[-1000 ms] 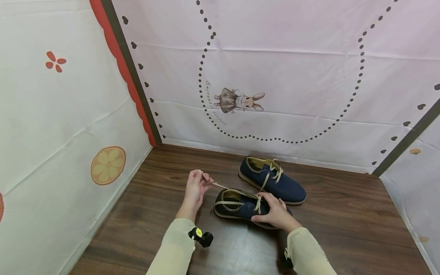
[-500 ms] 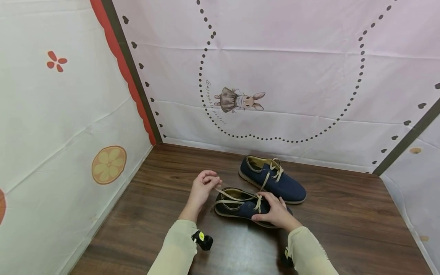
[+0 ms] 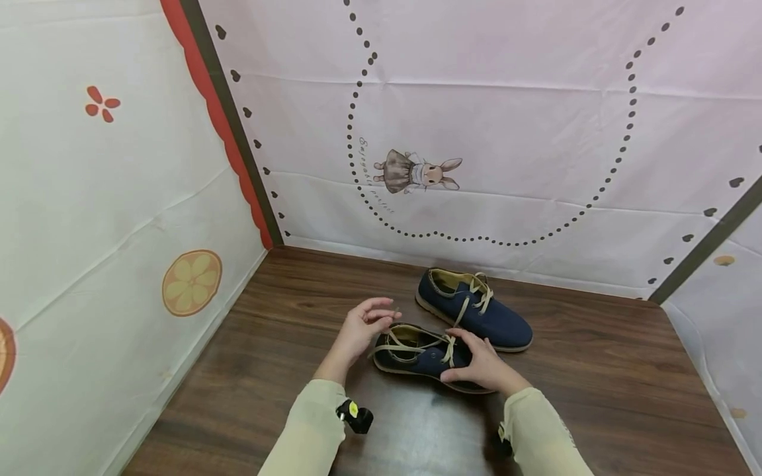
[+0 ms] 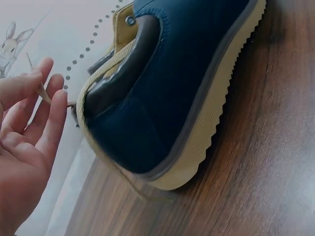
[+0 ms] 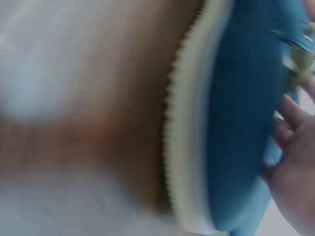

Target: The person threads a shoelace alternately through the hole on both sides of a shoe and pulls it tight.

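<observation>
A navy blue shoe (image 3: 405, 360) with beige laces stands on the wooden floor, its heel to the left. My left hand (image 3: 359, 330) is just beyond its heel and pinches the end of a beige shoelace (image 4: 44, 92) between thumb and fingers. Another stretch of lace loops round the heel in the left wrist view, its tip lying on the floor. My right hand (image 3: 485, 363) holds the front of the same shoe, thumb on the near side and fingers by the lacing. It hides most of the toe. The right wrist view is blurred.
The matching blue shoe (image 3: 488, 314) lies right behind, toe to the right, its laces loosely threaded. Printed cloth walls (image 3: 506, 132) close off the back and both sides. Dark wooden floor (image 3: 607, 377) stretches to the right of the shoes.
My left hand has moved right, from left of the heel to above it, and the pulled lace has gone from taut to slack. My right hand has stayed on the shoe.
</observation>
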A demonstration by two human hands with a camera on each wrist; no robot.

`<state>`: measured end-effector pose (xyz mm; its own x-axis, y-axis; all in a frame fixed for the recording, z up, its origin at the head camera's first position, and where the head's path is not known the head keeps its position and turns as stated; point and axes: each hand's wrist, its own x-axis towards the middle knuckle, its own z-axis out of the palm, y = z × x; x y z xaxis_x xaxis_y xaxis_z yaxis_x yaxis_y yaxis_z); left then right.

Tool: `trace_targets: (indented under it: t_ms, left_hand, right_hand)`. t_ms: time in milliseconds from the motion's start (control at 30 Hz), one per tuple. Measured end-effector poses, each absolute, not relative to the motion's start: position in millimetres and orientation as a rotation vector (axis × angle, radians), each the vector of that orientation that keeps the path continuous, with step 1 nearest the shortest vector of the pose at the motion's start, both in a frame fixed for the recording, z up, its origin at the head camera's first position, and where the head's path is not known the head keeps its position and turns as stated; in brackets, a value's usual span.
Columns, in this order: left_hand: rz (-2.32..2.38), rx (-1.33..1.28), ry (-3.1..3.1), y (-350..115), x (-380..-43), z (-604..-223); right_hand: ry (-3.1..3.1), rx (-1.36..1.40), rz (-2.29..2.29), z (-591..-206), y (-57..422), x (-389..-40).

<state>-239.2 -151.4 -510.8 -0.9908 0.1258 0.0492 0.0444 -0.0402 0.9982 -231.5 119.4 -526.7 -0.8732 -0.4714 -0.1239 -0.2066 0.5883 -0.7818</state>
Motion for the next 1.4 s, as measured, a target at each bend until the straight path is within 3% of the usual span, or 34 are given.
trace_targets:
  t_ms: [267, 467, 800, 1033, 1167, 1400]
  left_hand:
    - [2.065, 0.239, 2.236, -123.5, -236.2, -506.9]
    - [1.982, 0.291, 2.343, -107.8, -232.0, -500.6]
    - [1.978, 0.304, 2.528, -109.4, -226.9, -509.9]
    - [1.423, 0.577, 2.868, -112.8, -214.5, -516.9]
    - [1.205, 0.715, 2.96, -110.0, -212.7, -520.2]
    - [1.209, 0.741, 2.919, -106.6, -214.6, -524.7]
  right_hand:
    - [2.578, -0.6, -1.387, -494.4, 102.7, -239.0]
    - [2.538, -0.707, -1.556, -490.6, 82.3, -241.3]
    - [2.18, -0.507, -2.129, -480.4, 88.6, -248.6]
    - [1.756, -0.518, -2.471, -449.5, 106.5, -252.3]
    - [1.827, -0.639, -2.305, -438.8, 103.1, -247.1]
    - [2.317, -0.754, -1.5, -455.4, 94.7, -245.8]
